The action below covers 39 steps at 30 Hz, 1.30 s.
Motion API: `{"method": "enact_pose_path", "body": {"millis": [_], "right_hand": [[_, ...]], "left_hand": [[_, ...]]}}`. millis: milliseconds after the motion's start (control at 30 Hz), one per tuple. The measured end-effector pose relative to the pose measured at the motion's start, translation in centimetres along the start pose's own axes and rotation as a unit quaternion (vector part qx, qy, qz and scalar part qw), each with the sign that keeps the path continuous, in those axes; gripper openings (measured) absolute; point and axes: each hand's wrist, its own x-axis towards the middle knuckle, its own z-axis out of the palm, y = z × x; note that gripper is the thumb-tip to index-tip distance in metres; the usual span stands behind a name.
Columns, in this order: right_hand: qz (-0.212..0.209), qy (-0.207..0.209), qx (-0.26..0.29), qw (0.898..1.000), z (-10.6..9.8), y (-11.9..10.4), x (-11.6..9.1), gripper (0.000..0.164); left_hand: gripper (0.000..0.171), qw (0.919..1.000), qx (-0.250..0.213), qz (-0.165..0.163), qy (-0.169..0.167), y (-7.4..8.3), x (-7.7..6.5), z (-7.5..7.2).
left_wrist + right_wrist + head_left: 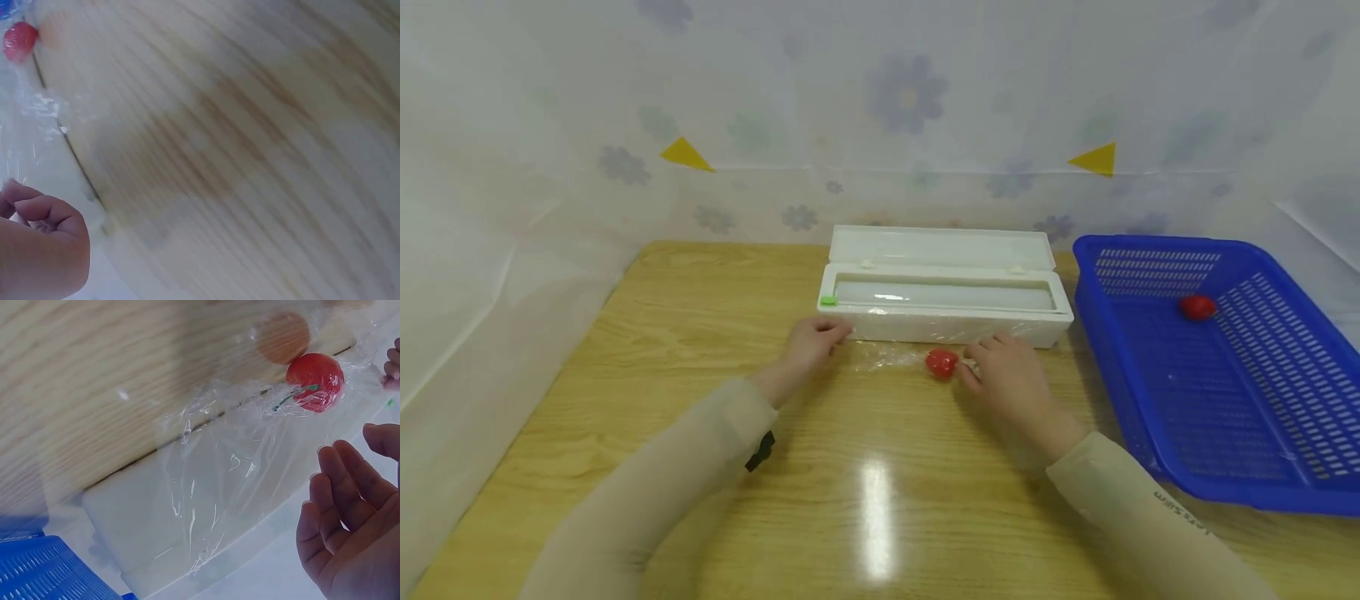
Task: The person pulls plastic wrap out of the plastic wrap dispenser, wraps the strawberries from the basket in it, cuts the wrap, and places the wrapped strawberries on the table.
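Note:
Clear cling film (206, 462) stretches down the front of a white film dispenser box (947, 327) and onto the wooden table. A small red fruit (315, 381) with a green stem, tomato-like, lies on the table by the box, film over it. At the box's left front corner, my left hand (814, 342) pinches the film's edge between thumb and curled fingers. My right hand (1009, 371) is just right of the fruit; in the right wrist view its fingers are loosely bent, the thumb apart, and nothing is gripped.
The box's lid (943, 247) stands raised, showing the film roll (947, 295) inside. A green slider (828, 301) sits on its left end. On the right, a blue plastic basket (1138, 400) holds another red fruit (1197, 307). Floral sheeting (910, 125) hangs behind the table.

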Motion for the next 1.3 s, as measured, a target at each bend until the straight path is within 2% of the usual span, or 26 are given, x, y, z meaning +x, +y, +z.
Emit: {"method": "enact_pose_path", "body": {"millis": [200,367,433,533,600,767,867,967,1067,1200,1300], "right_hand": [[0.002,0.001,0.003,1.000,0.0,-0.3,0.9,0.022],[-0.014,0.005,0.017,1.000,-0.7,-1.9,3.0,0.021],[-0.021,0.000,0.026,0.999,-1.0,-2.7,4.1,0.020],[-0.028,-0.016,0.044,0.998,-1.3,-3.8,6.1,0.020],[-0.027,-0.034,0.064,0.997,-1.2,-4.3,7.7,0.021],[-0.019,-0.078,0.100,0.992,-0.3,-5.7,11.5,0.027],[-0.025,-0.102,0.103,0.989,0.6,-6.9,12.9,0.033],[-0.039,-0.113,0.093,0.989,1.4,-8.3,13.8,0.036],[-0.045,-0.105,0.089,0.989,1.9,-9.5,14.3,0.036],[-0.041,-0.097,0.084,0.991,2.1,-10.5,14.7,0.025],[-0.044,-0.095,0.057,0.993,1.8,-10.9,14.9,0.019]], "left_hand": [[0.037,0.9975,0.068,0.010,0.019,-0.8,0.8,-1.2],[0.045,0.9904,0.134,-0.014,0.031,-0.9,1.2,-2.1],[0.049,0.9811,0.190,-0.002,0.037,-0.9,1.3,-2.4],[0.054,0.9599,0.273,0.047,0.044,-0.8,1.7,-2.6],[0.051,0.9483,0.306,0.072,0.045,-0.8,2.0,-2.5],[0.043,0.9381,0.325,0.107,0.055,-1.2,2.6,-2.0],[0.042,0.9337,0.333,0.117,0.059,-1.5,2.7,-2.0],[0.041,0.9342,0.332,0.117,0.061,-1.7,2.5,-2.0],[0.040,0.9361,0.327,0.113,0.064,-1.7,2.3,-2.2],[0.039,0.9340,0.330,0.120,0.065,-1.6,2.1,-2.1],[0.039,0.9342,0.328,0.125,0.064,-1.6,2.0,-2.3]]}}
